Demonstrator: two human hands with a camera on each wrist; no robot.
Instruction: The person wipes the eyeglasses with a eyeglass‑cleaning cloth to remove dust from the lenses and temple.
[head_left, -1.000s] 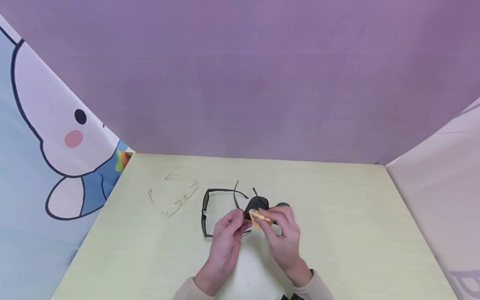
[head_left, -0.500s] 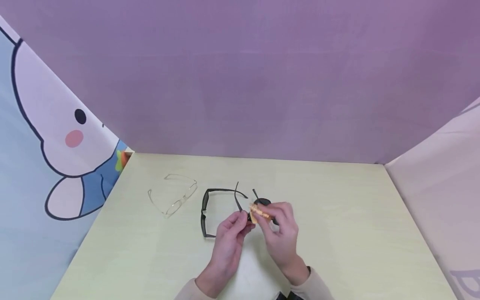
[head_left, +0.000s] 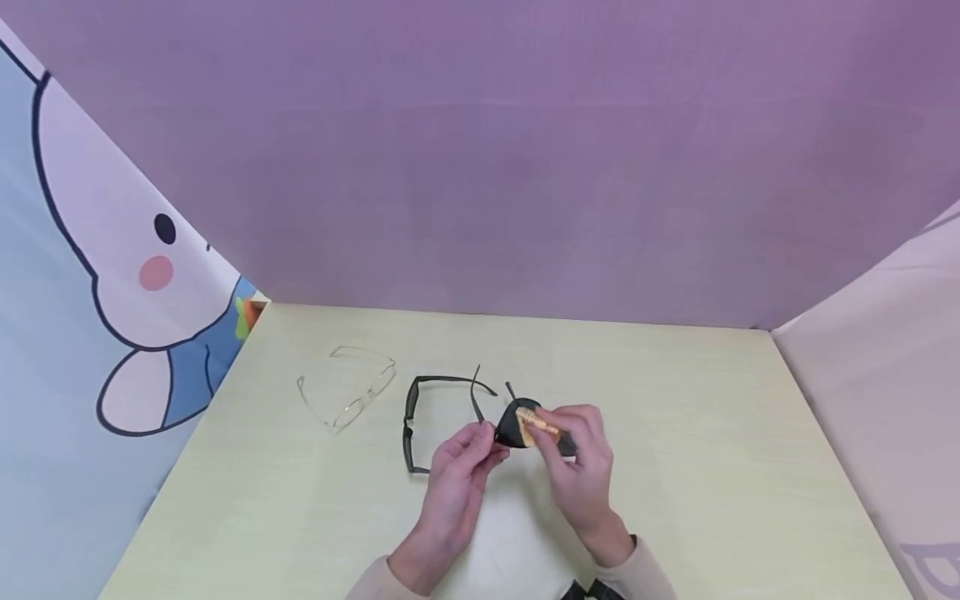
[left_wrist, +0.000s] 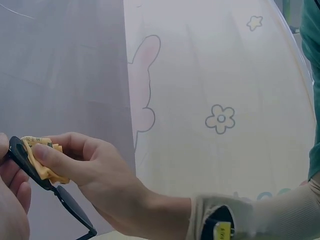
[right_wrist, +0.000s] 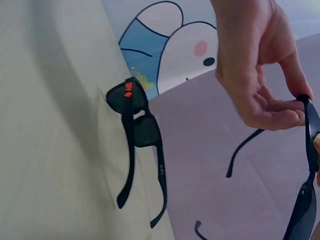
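Above the table, my left hand (head_left: 455,485) pinches the left end of dark sunglasses (head_left: 511,427) between thumb and fingers. My right hand (head_left: 581,471) grips a folded yellow-orange cloth (head_left: 530,426) and presses it against a lens. In the left wrist view the cloth (left_wrist: 44,162) wraps over the lens edge, with the right hand's (left_wrist: 107,175) thumb on it. The right wrist view has the left hand (right_wrist: 260,65) pinching the frame corner of the sunglasses (right_wrist: 302,207); the cloth barely enters at that view's edge.
A second pair of black sunglasses (head_left: 411,410) lies with arms unfolded just left of the hands. Farther left on the table (head_left: 712,433) are thin-framed clear glasses (head_left: 360,405). A purple wall (head_left: 510,167) rises behind the table.
My right hand and the cloth have shifted slightly right along the sunglasses, and more of the near lens shows than half a second ago. My left hand keeps its hold.
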